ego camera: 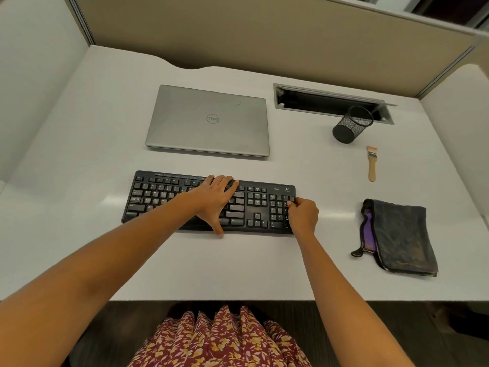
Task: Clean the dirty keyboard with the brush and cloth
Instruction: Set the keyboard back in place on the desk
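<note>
A white desk (pixel 79 234) fills the view. At 12 o'clock from the desk's middle lies a closed silver laptop (pixel 209 120). Its lid carries the round Dell logo, which reads upside down from here. Just nearer lies the black keyboard (pixel 254 207), set slightly askew. "K260" is printed at its far right corner, beside a small logo whose lettering is too fine to read. At 3 o'clock from the keyboard and well apart, a folded dark cloth (pixel 399 237) shows a purple lining. A recessed cable slot (pixel 325 102) sits at 1 o'clock.

The left hand (pixel 217 197) lies flat and spread wide across the keyboard's middle. Its fingertips are at the far edge and its thumb is at the near edge. The right hand (pixel 303 215) has its fingers curled, holding the keyboard's right end by the number pad.

A black mesh cup (pixel 350 127) stands before the slot. At 2 o'clock from the keyboard lies the wooden-handled brush (pixel 371 165), bristles pointing away.
</note>
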`<state>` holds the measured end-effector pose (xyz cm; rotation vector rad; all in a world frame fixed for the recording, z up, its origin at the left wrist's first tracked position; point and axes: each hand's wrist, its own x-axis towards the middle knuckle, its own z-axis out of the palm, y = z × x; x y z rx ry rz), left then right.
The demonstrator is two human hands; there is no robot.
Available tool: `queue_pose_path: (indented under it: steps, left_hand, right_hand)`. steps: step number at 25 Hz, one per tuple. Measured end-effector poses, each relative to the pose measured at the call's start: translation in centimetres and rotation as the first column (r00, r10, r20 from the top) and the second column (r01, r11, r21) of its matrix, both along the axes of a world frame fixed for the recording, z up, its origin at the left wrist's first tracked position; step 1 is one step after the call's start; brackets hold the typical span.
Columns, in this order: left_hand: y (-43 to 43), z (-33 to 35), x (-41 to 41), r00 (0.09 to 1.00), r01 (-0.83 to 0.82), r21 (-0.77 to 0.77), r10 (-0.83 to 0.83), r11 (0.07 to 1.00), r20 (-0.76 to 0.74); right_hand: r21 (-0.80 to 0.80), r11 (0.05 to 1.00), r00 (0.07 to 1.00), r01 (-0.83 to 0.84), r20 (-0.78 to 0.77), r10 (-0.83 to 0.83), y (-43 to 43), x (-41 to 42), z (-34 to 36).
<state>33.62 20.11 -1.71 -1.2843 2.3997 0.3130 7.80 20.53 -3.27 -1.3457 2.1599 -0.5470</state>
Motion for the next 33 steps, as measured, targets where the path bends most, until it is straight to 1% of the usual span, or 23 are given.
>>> queue_pose_path:
  steps: [2, 4, 6, 8, 11, 13, 15, 17, 20, 25, 31, 33]
  left_hand:
    - [0.4, 0.0, 0.1, 1.000, -0.007, 0.004, 0.007, 1.000, -0.009]
    - [1.0, 0.2, 0.8, 0.996, -0.071, 0.015, 0.072, 0.997, -0.054]
    - [1.4, 0.7, 2.4, 0.978, -0.196, -0.019, 0.194, 0.980, -0.073]
    - [1.8, 1.3, 4.6, 0.935, -0.353, -0.087, 0.349, 0.931, -0.065]
    - [2.7, 1.7, 8.0, 0.821, -0.570, -0.163, 0.564, 0.805, -0.086]
    - [3.5, 1.8, 9.6, 0.712, -0.699, -0.199, 0.695, 0.687, -0.102]
    - [4.0, 2.0, 10.6, 0.583, -0.809, -0.167, 0.805, 0.563, -0.111]
    - [4.3, 2.1, 11.2, 0.468, -0.883, -0.102, 0.874, 0.458, -0.132]
    - [4.4, 1.8, 11.7, 0.373, -0.928, -0.051, 0.906, 0.370, -0.199]
    - [4.2, 1.1, 12.9, 0.204, -0.959, 0.136, 0.937, 0.250, -0.283]
    - [4.2, 0.6, 13.0, 0.046, -0.967, 0.219, 0.932, 0.132, -0.359]
    - [4.1, 0.9, 12.9, 0.017, -0.964, 0.239, 0.926, 0.115, -0.377]
  right_hand:
    - [-0.011, 1.000, 1.000, -0.004, 0.001, 0.004, 0.0, 0.0, -0.2]
    - [-0.016, 1.000, 1.000, -0.004, 0.009, 0.004, 0.1, -0.1, -0.3]
    - [-0.022, 1.000, 1.000, 0.000, 0.014, 0.000, 0.0, -0.3, -0.4]
    - [-0.023, 1.000, 1.000, 0.007, 0.020, -0.007, -0.1, -0.3, -0.4]
    - [-0.017, 1.000, 1.000, 0.009, 0.020, -0.009, -0.3, -0.2, -0.4]
    - [-0.014, 1.000, 1.000, 0.011, 0.014, -0.011, -0.5, -0.2, -0.3]
    - [-0.011, 1.000, 1.000, 0.008, 0.007, -0.008, -0.8, 0.0, -0.2]
    - [-0.002, 1.000, 1.000, 0.012, 0.003, -0.012, -1.0, 0.1, -0.1]
    - [0.009, 0.999, 0.999, 0.033, 0.010, -0.033, -1.3, 0.4, 0.2]
    - [0.020, 0.998, 0.998, 0.065, 0.010, -0.065, -1.4, 0.8, 0.5]
    - [0.023, 0.994, 0.993, 0.110, 0.033, -0.111, -1.4, 1.3, 0.8]
    - [0.028, 0.992, 0.992, 0.122, 0.033, -0.123, -1.5, 1.5, 1.0]
